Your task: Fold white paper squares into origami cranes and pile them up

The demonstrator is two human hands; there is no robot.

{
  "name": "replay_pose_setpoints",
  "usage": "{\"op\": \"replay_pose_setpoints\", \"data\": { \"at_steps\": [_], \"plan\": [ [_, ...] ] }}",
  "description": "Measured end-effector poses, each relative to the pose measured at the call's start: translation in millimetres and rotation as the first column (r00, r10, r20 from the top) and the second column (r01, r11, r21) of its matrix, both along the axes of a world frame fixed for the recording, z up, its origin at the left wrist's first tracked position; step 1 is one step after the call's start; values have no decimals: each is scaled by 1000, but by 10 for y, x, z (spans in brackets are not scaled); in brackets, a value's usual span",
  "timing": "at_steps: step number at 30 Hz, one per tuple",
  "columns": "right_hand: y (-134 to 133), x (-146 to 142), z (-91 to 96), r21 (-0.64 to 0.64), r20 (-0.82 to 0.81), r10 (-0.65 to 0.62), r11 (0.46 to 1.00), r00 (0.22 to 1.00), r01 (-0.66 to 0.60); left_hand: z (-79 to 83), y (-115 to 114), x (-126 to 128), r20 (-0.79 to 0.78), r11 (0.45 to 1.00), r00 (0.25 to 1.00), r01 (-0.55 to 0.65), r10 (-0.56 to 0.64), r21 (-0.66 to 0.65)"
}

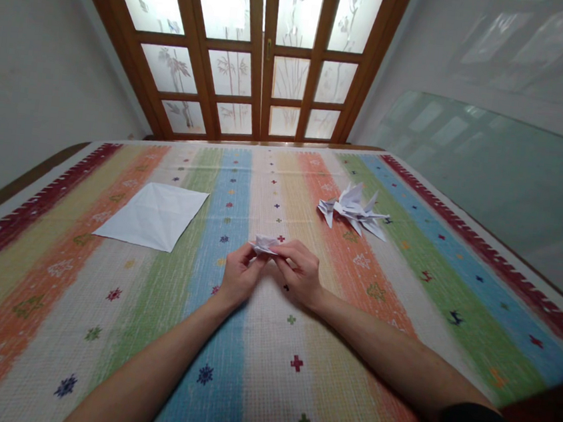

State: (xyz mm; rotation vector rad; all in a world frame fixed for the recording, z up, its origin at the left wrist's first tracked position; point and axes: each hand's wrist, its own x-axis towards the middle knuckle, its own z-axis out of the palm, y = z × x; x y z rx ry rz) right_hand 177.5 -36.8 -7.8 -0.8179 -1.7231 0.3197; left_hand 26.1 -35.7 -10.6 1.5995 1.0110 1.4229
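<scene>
Forearms braced low over striped tablecloth [101, 299], left hand [238, 279] and right hand [301, 277] both pinch small folded paper piece [265, 243] between them, steadying the crease; flat sheet [153, 214] and finished paper cranes [354, 211] parked aside.

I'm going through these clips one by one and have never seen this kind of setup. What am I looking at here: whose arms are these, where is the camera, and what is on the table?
There is no machine here. The camera is worn on a person's head and looks forward and down, so the two bare arms coming in from the bottom are that person's own. The left hand and right hand meet in the middle and together pinch a small folded white paper piece, held just above the striped tablecloth. To the left lies a flat white paper sheet with fold creases. To the right, further back, sit finished folded paper figures; how many is hard to tell. Behind the table is a wooden door with frosted glass panes.
</scene>
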Motion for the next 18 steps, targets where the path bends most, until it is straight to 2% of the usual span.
{"op": "replay_pose_setpoints", "data": {
  "at_steps": [5, 12, 18],
  "plan": [
    [-10, -11, -6, 46, 10, -33, 998, 999, 33, 9, 10, -22, 30, 997, 997, 78, -78, -15],
    [-41, -38, -20, 23, 6, -85, 996, 996, 85, 36, 9, -10, -3, 992, 992, 126, -126, -34],
    [-23, 6, 56, -115, -59, 79, 990, 995, -85, 2, 27, -15, -73, 995, 993, 85, -88, -44]
  ]
}}
